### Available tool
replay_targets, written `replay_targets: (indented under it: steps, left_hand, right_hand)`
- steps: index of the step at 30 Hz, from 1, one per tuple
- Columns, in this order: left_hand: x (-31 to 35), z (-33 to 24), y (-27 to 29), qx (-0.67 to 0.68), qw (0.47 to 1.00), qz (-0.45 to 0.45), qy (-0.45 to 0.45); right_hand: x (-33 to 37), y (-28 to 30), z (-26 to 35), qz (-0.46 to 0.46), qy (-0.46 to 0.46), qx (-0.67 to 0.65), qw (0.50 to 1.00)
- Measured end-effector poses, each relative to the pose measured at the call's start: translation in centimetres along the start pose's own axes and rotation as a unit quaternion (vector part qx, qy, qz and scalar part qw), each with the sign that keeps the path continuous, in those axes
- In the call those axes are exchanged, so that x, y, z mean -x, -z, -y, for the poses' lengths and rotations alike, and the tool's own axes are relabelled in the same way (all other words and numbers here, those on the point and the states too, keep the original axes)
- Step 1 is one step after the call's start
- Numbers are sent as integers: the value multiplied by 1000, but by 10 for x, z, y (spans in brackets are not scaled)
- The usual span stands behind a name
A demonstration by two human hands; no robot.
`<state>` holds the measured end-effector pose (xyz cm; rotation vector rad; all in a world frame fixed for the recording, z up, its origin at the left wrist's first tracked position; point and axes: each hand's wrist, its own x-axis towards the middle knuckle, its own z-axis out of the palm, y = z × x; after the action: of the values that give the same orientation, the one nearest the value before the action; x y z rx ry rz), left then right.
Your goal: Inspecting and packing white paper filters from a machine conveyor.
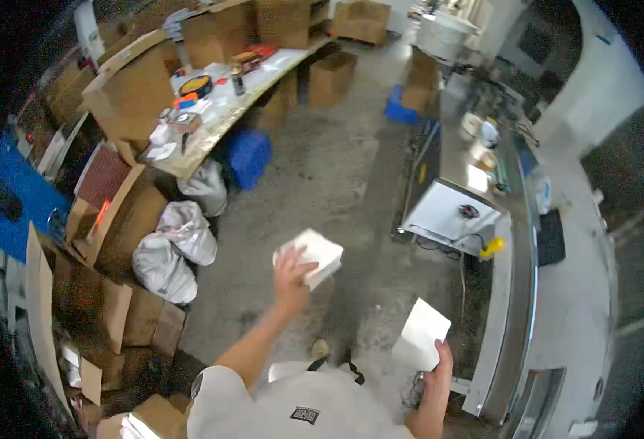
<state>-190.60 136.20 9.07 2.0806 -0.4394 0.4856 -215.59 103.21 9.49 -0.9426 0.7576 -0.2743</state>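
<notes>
Out in front of me, my left hand [292,276] grips a thick white stack of sheets [319,252], its fingers spread over the top. Whether the stack is loose sheets or a packet cannot be made out. Lower and to the right, my right hand [442,358] is closed on the edge of a white rectangular sheet bundle [418,333], with the thumb on its face. Both stacks are held above the grey floor, well apart from each other.
A long worktable [216,121] with tools stands at the far left, a blue bin [248,157] beneath its edge. White sacks [164,267] and open cardboard boxes [80,293] line the left. To the right runs a metal-topped machine [453,201] with a yellow handle [492,247].
</notes>
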Motion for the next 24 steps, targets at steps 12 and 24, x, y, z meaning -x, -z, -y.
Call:
replay_targets:
  steps: [12, 24]
  left_hand:
    - [-244, 87, 88, -151, 984, -76, -55]
    - [-497, 244, 45, 409, 800, -225, 378]
  right_hand:
    - [-275, -286, -25, 153, -89, 56, 983]
    - [-504, -531, 37, 232, -74, 94, 965]
